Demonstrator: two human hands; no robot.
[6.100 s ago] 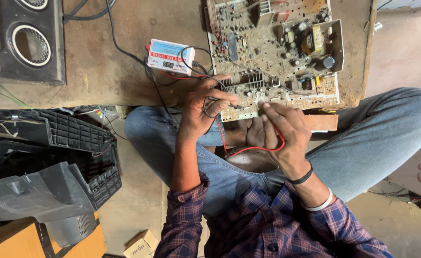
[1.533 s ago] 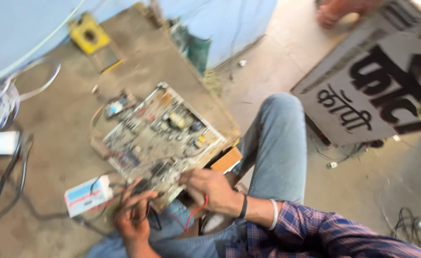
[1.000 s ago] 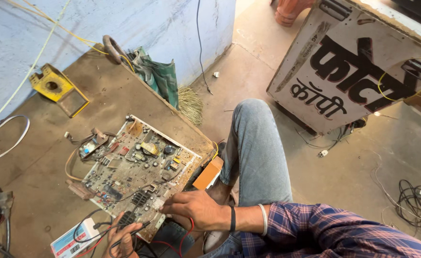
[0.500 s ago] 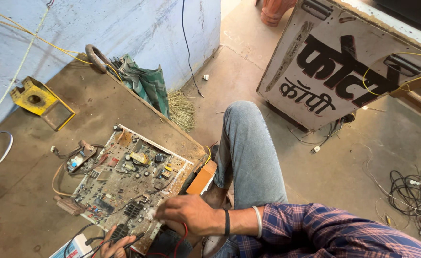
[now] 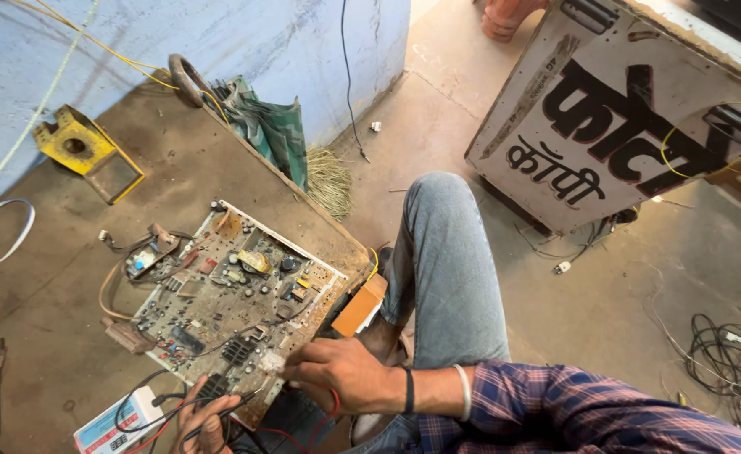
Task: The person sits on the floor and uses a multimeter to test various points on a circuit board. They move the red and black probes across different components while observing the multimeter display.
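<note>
Starting at the far left, a yellow metal bracket (image 5: 84,151) is seen lying on the brown worktable (image 5: 42,286), w/ a white cable looped at the table's left edge. Near the bottom edge a small white multimeter (image 5: 114,427) is laid flat, its black and red leads running to the right. Just beside it, the left hand (image 5: 205,418) is closed on a thin black probe (image 5: 227,403), tip pointed at the near edge of the circuit board (image 5: 236,311); only part of the hand is in view. The board is laid flat at the table's front corner, tilted diagonally, crowded w/ small components, approx. at the middle of the lower frame. A loose small part w/ wires is set just beside the board's upper-left corner. The right hand (image 5: 337,376) is rested against the board's near right edge, fingers curled; a red lead is seen passing under it, but whether a probe is gripped cannot be told. An orange block (image 5: 359,307) sits just beside the board's right corner, against a jeans-clad knee. Further right, a white signboard (image 5: 614,126) is leaned on the concrete floor, and tangled black cables (image 5: 727,357) lie at the far right.
</note>
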